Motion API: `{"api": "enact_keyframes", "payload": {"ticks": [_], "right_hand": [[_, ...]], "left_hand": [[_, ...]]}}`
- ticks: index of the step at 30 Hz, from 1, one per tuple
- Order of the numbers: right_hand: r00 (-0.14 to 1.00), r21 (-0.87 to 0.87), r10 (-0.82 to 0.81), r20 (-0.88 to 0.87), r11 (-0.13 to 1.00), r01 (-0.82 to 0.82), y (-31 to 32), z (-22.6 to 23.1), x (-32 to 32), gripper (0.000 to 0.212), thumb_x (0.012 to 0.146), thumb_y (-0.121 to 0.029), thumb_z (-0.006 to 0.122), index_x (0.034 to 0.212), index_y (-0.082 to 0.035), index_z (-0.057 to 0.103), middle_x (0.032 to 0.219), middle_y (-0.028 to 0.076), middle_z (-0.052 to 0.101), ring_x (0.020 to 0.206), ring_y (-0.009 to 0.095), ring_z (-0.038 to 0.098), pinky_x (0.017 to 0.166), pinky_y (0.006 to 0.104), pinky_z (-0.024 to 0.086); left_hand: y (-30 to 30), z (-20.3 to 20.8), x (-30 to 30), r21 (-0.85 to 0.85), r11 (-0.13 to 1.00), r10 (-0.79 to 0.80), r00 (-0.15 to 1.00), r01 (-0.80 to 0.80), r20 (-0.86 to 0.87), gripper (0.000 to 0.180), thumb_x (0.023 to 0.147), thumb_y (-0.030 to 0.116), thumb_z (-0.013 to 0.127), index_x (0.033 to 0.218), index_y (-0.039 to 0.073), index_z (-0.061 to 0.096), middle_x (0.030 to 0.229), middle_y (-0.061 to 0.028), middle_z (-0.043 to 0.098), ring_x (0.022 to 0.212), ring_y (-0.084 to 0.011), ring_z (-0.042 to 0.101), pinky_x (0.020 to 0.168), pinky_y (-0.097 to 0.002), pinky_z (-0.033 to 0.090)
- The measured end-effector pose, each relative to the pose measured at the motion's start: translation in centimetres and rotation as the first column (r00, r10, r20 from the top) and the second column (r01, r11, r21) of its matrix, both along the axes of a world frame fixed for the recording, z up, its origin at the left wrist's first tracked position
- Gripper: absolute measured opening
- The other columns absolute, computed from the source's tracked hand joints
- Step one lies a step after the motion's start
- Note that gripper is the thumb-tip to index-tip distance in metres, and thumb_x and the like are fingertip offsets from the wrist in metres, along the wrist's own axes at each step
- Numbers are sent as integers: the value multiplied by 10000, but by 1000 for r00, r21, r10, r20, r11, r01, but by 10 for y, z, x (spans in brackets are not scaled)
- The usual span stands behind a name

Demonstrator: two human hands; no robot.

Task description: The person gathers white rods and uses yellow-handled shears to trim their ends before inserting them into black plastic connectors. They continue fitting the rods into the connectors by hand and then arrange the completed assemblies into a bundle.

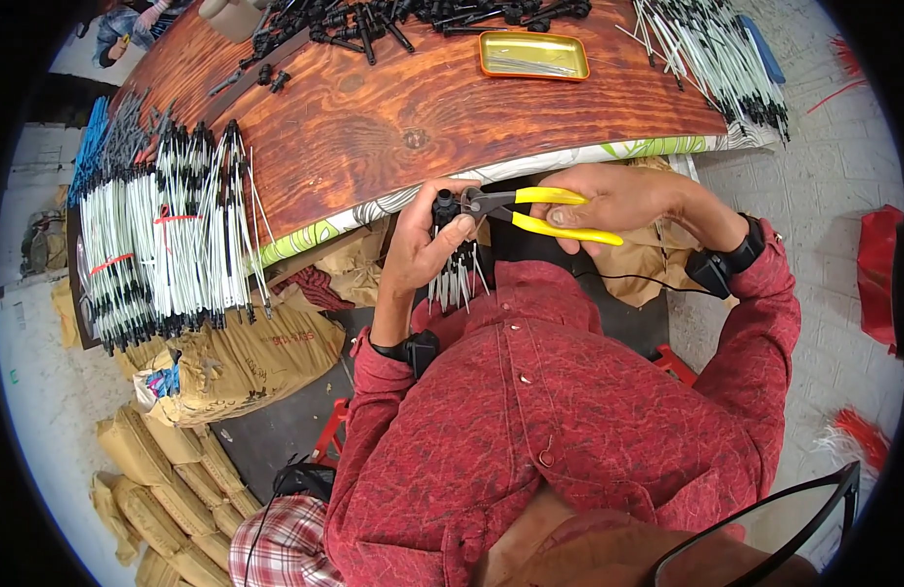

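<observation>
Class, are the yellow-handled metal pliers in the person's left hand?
No, the right hand holds the yellow-handled metal pliers.

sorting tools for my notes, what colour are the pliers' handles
The pliers' handles are bright yellow, seen best in the head view.

Head-worn wide fisheye, looking steeply down.
The shirt [609,391] fills the lower middle, close; left hand [420,235] and right hand [613,207] sit just above centre, farther off; the table [374,137] curves across the top, its front edge bent. Glasses [847,489] show very near at lower right; black rounds the corners.
</observation>
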State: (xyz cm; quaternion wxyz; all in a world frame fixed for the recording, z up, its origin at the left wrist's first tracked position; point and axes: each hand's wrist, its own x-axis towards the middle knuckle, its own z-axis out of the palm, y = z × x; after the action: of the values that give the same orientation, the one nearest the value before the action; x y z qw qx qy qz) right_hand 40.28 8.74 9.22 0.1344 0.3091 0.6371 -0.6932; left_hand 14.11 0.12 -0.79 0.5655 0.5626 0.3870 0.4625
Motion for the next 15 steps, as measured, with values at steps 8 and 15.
{"api": "enact_keyframes", "payload": {"ticks": [8,15], "right_hand": [[993,84,-117,-13,989,118,-19,-12,5,326,1052,-330,440,1127,-27,533,774,52,603,614,112,585,541,276,493],[960,72,-223,-169,969,238,-18,-31,12,352,1044,-353,465,1134,-23,544,758,40,607,597,99,565,540,269,481]], "left_hand": [[7,3,7,19,1000,-8,1000,7,22,403,946,209,641,1250,-26,520,887,-54,616,772,-112,579,716,-254,458],[16,-7,6,103,994,23,999,-19,-30,510,884,138,715,1301,-27,472,904,-65,610,768,-135,595,747,-313,507]]}}
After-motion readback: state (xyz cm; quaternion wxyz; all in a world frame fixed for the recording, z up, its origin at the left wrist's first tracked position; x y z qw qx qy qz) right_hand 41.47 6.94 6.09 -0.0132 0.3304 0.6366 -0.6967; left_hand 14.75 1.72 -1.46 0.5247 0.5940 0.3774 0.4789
